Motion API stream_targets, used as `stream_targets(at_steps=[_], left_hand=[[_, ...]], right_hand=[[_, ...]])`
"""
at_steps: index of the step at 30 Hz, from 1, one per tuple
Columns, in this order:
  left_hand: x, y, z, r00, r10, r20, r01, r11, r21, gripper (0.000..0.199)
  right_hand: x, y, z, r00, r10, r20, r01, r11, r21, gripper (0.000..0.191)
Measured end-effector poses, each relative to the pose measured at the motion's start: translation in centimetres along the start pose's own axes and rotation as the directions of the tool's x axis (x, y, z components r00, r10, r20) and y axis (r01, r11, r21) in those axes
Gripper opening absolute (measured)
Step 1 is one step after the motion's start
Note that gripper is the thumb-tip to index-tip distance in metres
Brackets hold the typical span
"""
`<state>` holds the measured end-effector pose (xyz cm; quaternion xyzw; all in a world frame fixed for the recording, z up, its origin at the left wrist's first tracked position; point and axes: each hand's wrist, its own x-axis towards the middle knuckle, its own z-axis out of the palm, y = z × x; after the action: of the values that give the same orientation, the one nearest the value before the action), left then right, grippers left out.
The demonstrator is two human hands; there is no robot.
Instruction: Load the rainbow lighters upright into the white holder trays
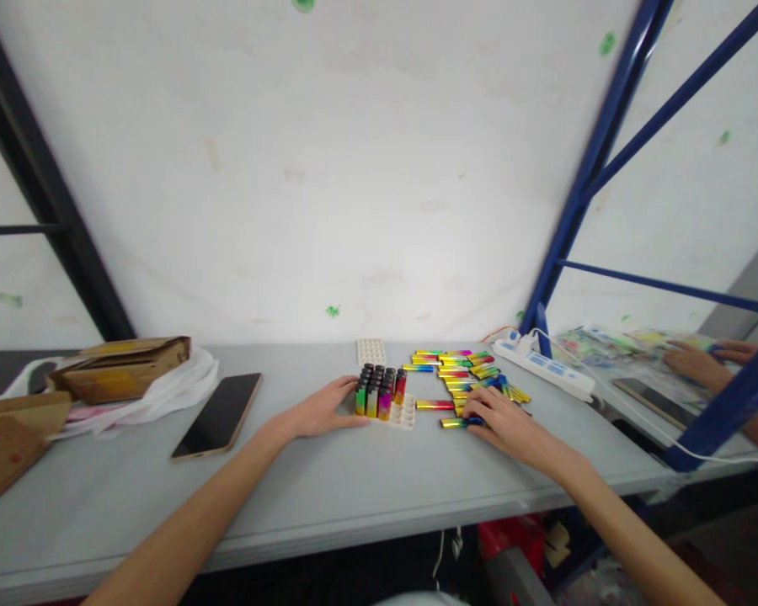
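Observation:
Several shiny rainbow-coloured lighters point(372, 396) stand upright with dark tops in a white holed tray point(406, 414). At the tray's left side, my left hand point(321, 410) rests with thumb and fingers spread apart, against or very near the standing lighters. To the right lies a loose pile of similar metallic lighters point(458, 370), flat on the table. My right hand point(502, 421) reaches into the near side of that pile, its fingers curled down on a lighter point(453, 423) whose right end is hidden under the fingertips.
Behind the standing lighters lies a second white holed tray point(371, 351). A phone point(218, 417), a cardboard box point(123, 370) and a white plastic bag point(183, 391) are on the left. A power strip point(543, 369) and blue rack post point(562, 227) border the right; another person's hands point(695, 364) show beyond.

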<state>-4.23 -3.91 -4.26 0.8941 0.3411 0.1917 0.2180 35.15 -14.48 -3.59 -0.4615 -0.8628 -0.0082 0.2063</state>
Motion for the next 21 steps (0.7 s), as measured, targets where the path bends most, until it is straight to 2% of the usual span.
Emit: stream_targets(at_steps=[3, 6, 9, 13, 16, 19, 21], left_hand=[[0.1, 0.0, 0.0, 1.000, -0.011, 0.006, 0.011, 1.000, 0.002, 0.083], [0.1, 0.0, 0.0, 1.000, -0.010, 0.016, 0.009, 1.000, 0.018, 0.082], [0.1, -0.1, 0.0, 1.000, -0.006, 0.023, 0.005, 1.000, 0.020, 0.083], [0.1, -0.1, 0.0, 1.000, -0.006, 0.017, 0.006, 1.000, 0.005, 0.084], [0.0, 0.0, 0.0, 1.000, 0.009, 0.000, -0.009, 1.000, -0.016, 0.083], [0.0, 0.0, 0.0, 1.000, -0.004, -0.003, 0.004, 1.000, -0.013, 0.084], [0.0, 0.1, 0.0, 1.000, -0.019, -0.004, 0.019, 1.000, -0.019, 0.085]], right_hand=[[0.3, -0.3, -0.2, 1.000, 0.002, -0.021, 0.000, 0.994, 0.107, 0.018], [1.1, -0.7, -0.3, 0.992, 0.098, -0.079, -0.070, 0.951, 0.301, 0.025], [3.1, -1.1, -0.3, 0.966, 0.229, -0.125, -0.129, 0.835, 0.534, 0.034], [7.6, -1.7, -0.7, 0.906, 0.356, -0.229, -0.095, 0.698, 0.709, 0.041], [11.2, -2.3, -0.7, 0.854, 0.436, -0.283, -0.006, 0.553, 0.833, 0.046], [13.8, -3.2, 0.0, 0.880, 0.429, -0.202, 0.063, 0.318, 0.946, 0.050], [14.7, -3.8, 0.7, 0.911, 0.395, -0.116, 0.038, 0.201, 0.979, 0.053]])
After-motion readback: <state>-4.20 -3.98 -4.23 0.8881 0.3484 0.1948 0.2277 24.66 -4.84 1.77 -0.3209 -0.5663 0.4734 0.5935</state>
